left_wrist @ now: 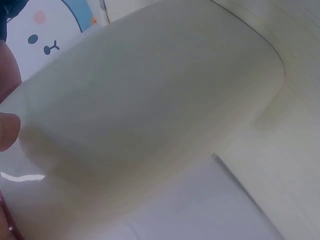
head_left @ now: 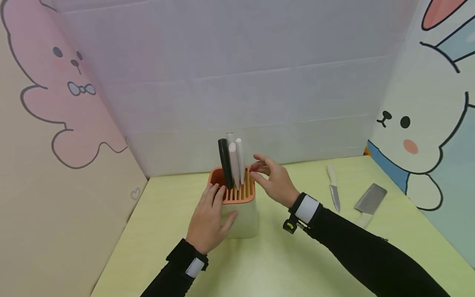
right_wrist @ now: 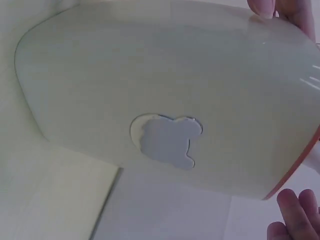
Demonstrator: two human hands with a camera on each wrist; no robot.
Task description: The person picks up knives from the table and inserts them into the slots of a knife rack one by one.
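probably top-heavy, the knife block (head_left: 239,210) on the desk (head_left: 267,264) has smooth, slippery walls (brace low). left hand (head_left: 208,218) curls its grip around the side; right hand (head_left: 272,181) hovers loose by the handles (head_left: 233,163).

Cream, orange and pale green up close.
Cream-bodied knife block (head_left: 243,218) topped with an orange slotted lid, pale grey bear-shaped mark on its side; one black handle (head_left: 224,163) among white handles (head_left: 236,161). Yellow-green table (head_left: 282,264). White-handled knife (head_left: 333,187), grey steel cleaver (head_left: 370,199). Black sleeves with white wristbands. Pink cartoon bear on beige left wall, white rabbit on blue right.
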